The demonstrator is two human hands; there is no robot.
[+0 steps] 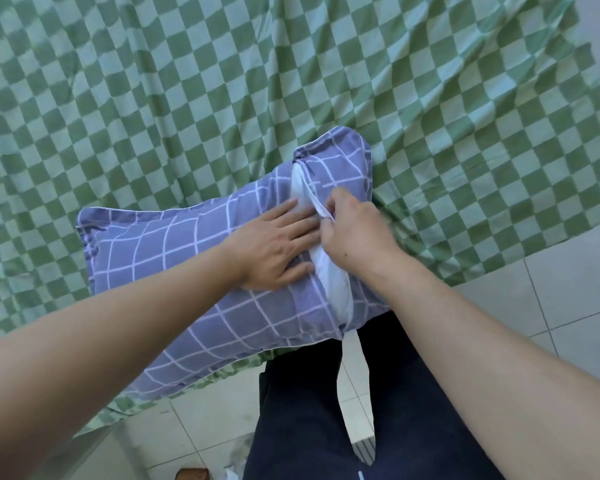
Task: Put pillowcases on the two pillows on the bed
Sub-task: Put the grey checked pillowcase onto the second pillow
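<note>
1. One pillow (333, 282) is in view, its white fabric showing only through the slit of its cover.
2. One pillowcase (174, 271), purple with a white grid, is on that pillow; it lies at the near edge of the bed, its lower right corner against my legs.
3. One bedsheet (187, 98), checked green, covers the bed beneath it and hangs over the edge toward the tiled floor (575, 289).
4. Two hands are at work, both of them at the slit.
5. My left hand (278, 251) lies flat on the pillowcase, fingers straight and spread, pressing the fabric just left of the opening; it grips nothing. The forearm reaches in from the lower left.
6. My right hand (355, 233) is curled, thumb and fingers pinching the white-edged flap of the pillowcase at the slit. Its forearm comes in from the lower right.
7. My dark trousers (326, 410) show below the pillow.
</note>
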